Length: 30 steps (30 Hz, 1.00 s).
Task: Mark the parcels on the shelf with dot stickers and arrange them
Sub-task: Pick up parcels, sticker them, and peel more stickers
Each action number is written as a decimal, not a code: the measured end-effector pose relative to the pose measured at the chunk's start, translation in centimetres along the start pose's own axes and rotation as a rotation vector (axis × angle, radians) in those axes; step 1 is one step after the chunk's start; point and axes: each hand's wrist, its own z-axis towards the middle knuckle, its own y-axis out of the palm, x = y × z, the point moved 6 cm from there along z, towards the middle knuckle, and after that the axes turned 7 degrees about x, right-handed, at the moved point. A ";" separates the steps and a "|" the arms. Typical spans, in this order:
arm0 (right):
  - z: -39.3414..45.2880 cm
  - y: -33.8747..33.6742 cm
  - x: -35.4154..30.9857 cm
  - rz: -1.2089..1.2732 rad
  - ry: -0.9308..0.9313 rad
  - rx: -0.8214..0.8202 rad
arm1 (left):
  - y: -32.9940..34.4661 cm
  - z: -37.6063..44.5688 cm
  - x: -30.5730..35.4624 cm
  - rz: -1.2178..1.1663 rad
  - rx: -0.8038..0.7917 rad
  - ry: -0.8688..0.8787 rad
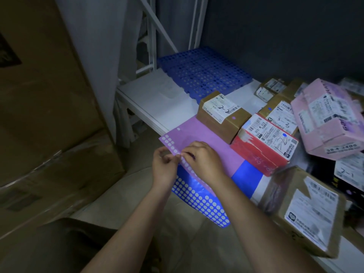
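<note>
From the head camera, both hands are working at the near edge of the purple sticker sheet [208, 138], which is lying on the white shelf [157, 99] and overhanging its front. The left hand [164, 164] is pinching the sheet's edge from below, fingers curled on it; the right hand [202, 156] is closing thumb and fingertips on the same edge, apparently picking at a dot — whether one is already lifting is too small to tell. A blue sticker sheet [201, 198] is lying under it. The parcels are sitting just beyond: a brown box [222, 119] wearing a purple dot, a red-and-white box [264, 142] and a tan box [279, 113] wearing blue ones, a pink box [327, 119] tilted on the heap. To peel cleanly, the left hand should probably be bending the backing away — the dot's rim then rises for the nail.
</note>
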 end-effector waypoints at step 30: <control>-0.7 -1.2 1.9 0.291 0.305 0.256 | -0.6 0.2 0.4 0.062 0.047 -0.014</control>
